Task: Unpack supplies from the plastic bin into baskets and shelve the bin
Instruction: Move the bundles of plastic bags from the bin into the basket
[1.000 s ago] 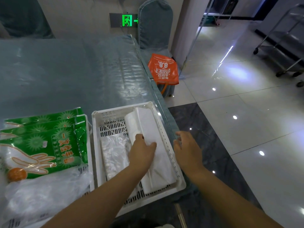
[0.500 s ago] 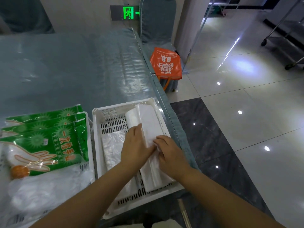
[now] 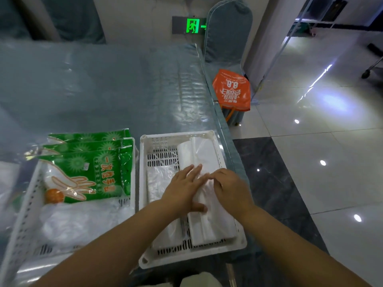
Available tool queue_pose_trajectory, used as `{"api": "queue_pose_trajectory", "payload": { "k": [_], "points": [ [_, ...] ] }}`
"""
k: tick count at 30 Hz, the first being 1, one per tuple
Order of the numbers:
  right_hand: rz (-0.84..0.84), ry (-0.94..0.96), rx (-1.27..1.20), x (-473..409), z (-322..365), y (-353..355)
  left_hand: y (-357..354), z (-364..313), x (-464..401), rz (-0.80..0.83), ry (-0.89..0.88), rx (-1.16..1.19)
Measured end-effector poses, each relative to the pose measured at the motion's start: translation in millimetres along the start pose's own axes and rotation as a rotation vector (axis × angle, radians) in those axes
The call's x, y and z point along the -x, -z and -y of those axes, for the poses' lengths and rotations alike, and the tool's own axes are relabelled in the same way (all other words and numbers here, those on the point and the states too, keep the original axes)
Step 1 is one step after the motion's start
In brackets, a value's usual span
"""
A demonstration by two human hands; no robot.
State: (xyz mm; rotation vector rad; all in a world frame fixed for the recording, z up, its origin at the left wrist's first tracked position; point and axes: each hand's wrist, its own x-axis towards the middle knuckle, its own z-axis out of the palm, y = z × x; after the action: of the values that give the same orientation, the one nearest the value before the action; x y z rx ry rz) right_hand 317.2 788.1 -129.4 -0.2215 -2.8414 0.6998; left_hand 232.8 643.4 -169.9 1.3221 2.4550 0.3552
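Plastic-covered counter (image 3: 99, 88) holds two white baskets; left hand (image 3: 182, 189) and right hand (image 3: 232, 188) press flat, grip open, on folded plastic bags (image 3: 207, 220) in right basket (image 3: 163, 139).

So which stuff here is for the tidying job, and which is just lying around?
For the job:
- right basket
- white bag pack under both hands
- left basket
- green glove packs

Just lying about:
- orange bag
- covered chair

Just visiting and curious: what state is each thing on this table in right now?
Left hand: flat, pressing the white pack.
Right hand: resting on the same pack.
White pack: lying lengthwise in the right basket.
Right basket: partly filled, overhanging the table edge.
Green glove packets: stacked in the left basket.
Exit sign: lit.
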Motion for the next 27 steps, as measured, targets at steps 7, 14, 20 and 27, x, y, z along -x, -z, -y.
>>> {"api": "queue_pose_trajectory", "payload": {
  "k": [7,14,20,27],
  "points": [
    [-0.022,0.107,-0.083,-49,45,5,89,30,63,-0.277,0.113,-0.002],
    [-0.063,0.465,-0.052,-107,170,-3,205,81,167,-0.589,0.237,-0.314],
    [-0.112,0.619,-0.116,-132,306,-31,262,165,288,-0.655,0.435,-0.366],
    [-0.059,0.750,-0.183,-146,464,-93,284,284,410,-0.591,0.626,-0.345]
  ]
}}
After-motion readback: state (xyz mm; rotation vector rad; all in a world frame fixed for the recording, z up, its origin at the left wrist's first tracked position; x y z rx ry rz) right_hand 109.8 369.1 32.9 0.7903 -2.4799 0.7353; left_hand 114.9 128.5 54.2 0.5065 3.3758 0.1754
